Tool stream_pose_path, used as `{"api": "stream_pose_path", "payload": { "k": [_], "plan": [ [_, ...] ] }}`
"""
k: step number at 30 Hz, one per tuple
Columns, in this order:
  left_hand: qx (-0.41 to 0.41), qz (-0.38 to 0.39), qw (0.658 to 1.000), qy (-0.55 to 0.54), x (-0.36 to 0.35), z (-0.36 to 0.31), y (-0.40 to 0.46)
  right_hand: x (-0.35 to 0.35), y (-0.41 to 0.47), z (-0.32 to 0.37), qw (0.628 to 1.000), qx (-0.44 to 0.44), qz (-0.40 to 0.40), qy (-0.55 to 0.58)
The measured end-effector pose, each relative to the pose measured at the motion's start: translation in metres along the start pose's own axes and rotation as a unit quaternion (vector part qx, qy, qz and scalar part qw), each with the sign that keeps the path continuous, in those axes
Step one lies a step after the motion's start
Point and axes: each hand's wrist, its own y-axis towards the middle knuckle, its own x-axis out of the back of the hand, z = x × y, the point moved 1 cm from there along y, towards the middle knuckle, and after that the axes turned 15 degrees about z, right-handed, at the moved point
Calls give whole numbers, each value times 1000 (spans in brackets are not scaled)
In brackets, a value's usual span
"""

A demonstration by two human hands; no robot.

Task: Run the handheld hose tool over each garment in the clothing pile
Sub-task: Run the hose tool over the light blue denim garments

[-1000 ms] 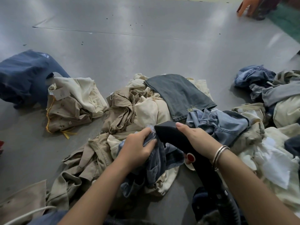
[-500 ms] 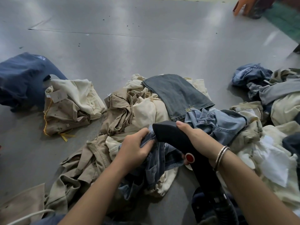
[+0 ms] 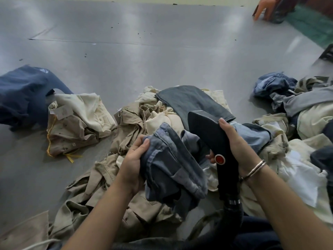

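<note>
Left hand: the left hand (image 3: 134, 160) grips a bunched blue denim garment (image 3: 173, 165), thumb on top of the cloth, fingers wrapped under the fold, lifting it clear of the heap.
Right hand: the right hand (image 3: 234, 145) is curled round the black hose tool (image 3: 212, 139), index finger stretched along its upper edge, a bangle at the wrist.
Tool: its flat head points up and away, just beside the lifted denim; whether the two touch I cannot tell. A red button shows on the handle, and the hose runs down toward the person's lap.
Step in hand: this looks like one garment singled out and presented to the tool head.
Next move: probably bringing the head flat against the denim and sweeping along it, with the left hand keeping the cloth taut.
Arms: both forearms reach forward from below, converging over the pile.
Clothing pile: the clothing pile (image 3: 137, 127) of beige and grey pieces lies on the floor (image 3: 144, 60) under the hands.
Surroundings: further heaps lie on the floor to left and right.
</note>
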Motion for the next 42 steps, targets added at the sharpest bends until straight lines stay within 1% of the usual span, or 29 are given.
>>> {"api": "stream_pose_path", "payload": {
  "k": [3,5,6,8,9,10,12,14,17,19,21,24,27,29,32,33,35,37,38,40,41,42],
  "plan": [
    [-41,3,998,-41,-1,-4,1,2,-10,8,998,0,57,-22],
    [-46,13,998,-49,-2,-4,0,-4,-16,10,994,-4,104,-45],
    [-41,19,998,-43,-3,-3,1,-9,-18,9,990,-7,120,-77],
    [-27,28,999,-30,-4,-1,1,-21,-17,6,978,13,122,-167],
    [-23,25,999,-22,-4,-1,1,-25,-15,6,976,31,112,-186],
    [-19,18,1000,-10,-3,-2,1,-28,-12,7,978,46,99,-180],
    [-16,7,1000,13,-2,-3,1,-29,-7,12,986,73,81,-126],
    [-19,3,1000,16,0,-5,0,-24,-5,17,992,77,73,-74],
    [-34,-9,999,18,1,-8,-2,-13,-11,17,994,22,93,-53],
    [-40,-8,999,0,0,-7,-2,-13,-17,12,988,-32,132,-69],
    [-39,-2,999,-29,-2,-5,-1,-20,-18,8,982,-57,159,-87],
    [-22,-4,999,-34,-6,0,-3,-29,-10,12,987,-22,148,-54],
    [-17,-13,997,-75,-7,2,-6,-21,-8,20,989,16,150,-10],
    [-16,-14,994,-107,-4,-1,-6,-14,-13,19,987,-10,161,-24],
    [-4,-2,992,-124,-2,-5,-4,-13,-25,8,974,-99,198,-51],
    [-3,-4,992,-123,-2,-5,-4,-15,-28,6,969,-115,213,-55],
    [11,-11,993,-114,-4,-4,-5,-19,-26,6,968,-105,222,-60],
    [30,0,994,-101,-8,-4,-8,-19,-20,10,976,-60,205,-37],
    [30,-9,995,-90,-7,-3,-9,-18,-17,13,979,-39,197,-20],
    [12,-58,997,-48,-1,-5,-12,-15,-16,16,980,-17,201,0],
    [4,-78,997,-28,3,-7,-13,-14,-17,15,977,-19,211,1],
    [10,-77,997,-26,5,-7,-14,-14,-19,13,974,-31,223,-3]
  ]
}}
